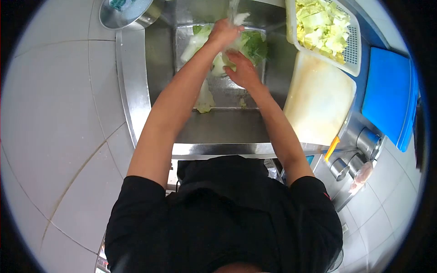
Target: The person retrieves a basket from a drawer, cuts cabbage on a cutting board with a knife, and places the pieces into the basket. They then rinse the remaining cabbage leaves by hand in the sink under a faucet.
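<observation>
Within the sink (218,127), left hand (223,34) meets running water (233,8), grip unclear; right hand (243,72), grip wide, touches leaves (219,67).

We wear a plain black top (218,227), short sleeves (139,200) fairly loose, small red mark (327,195) on the right one, forearms (182,95) and hands (223,34) bare.

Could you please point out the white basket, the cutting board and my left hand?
White basket (352,51): head view, on its perforated side wall.
Cutting board (321,100): head view, on the middle of its bare top.
Left hand (223,33): head view, on the back of the hand.
</observation>
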Demonstrator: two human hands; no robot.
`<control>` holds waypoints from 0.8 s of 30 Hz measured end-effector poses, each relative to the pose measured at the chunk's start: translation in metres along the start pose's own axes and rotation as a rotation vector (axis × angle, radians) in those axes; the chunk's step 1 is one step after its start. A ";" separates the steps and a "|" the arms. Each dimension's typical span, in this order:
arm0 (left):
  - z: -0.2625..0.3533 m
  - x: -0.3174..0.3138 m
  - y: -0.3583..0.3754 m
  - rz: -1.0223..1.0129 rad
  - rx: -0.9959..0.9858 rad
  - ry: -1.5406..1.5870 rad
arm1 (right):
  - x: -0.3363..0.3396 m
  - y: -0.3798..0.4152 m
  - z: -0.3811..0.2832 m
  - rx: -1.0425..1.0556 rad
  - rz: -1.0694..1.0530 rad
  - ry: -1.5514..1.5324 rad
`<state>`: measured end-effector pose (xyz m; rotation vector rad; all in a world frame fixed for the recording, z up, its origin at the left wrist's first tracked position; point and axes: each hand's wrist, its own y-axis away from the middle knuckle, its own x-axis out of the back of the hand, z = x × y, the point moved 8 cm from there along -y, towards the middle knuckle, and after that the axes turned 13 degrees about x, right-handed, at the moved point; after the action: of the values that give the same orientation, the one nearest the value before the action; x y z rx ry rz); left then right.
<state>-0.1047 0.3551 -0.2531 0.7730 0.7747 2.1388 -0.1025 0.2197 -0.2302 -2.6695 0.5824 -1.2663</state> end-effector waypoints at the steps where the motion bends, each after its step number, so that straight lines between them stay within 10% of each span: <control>1: 0.005 0.000 -0.004 -0.065 -0.146 0.007 | -0.009 0.010 0.011 -0.005 0.146 -0.103; 5: -0.018 0.033 0.004 -0.081 -0.524 -0.018 | -0.132 0.095 0.101 -0.705 0.206 -0.473; 6: -0.031 0.043 0.010 -0.076 -0.497 -0.022 | -0.178 0.103 0.105 -0.772 -0.115 -0.384; 7: -0.030 0.059 0.025 0.016 -0.588 -0.119 | -0.224 0.114 0.109 -0.813 -0.434 -0.288; 12: -0.086 0.115 0.049 0.122 -0.396 0.152 | -0.312 0.116 0.108 -0.678 -0.223 -0.100; 14: -0.119 0.131 0.047 0.126 -0.236 0.313 | -0.350 0.122 0.104 -0.546 -0.757 -0.194; 20: -0.170 0.141 0.030 0.265 -0.223 0.421 | -0.248 0.080 0.173 -0.740 0.022 -0.767; 24: -0.187 0.112 -0.011 0.199 0.087 0.616 | -0.142 0.003 0.145 -0.621 0.018 -0.464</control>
<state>-0.2961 0.3961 -0.3492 0.2225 1.1452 2.5743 -0.0736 0.2660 -0.4259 -3.2694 1.0485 -0.4543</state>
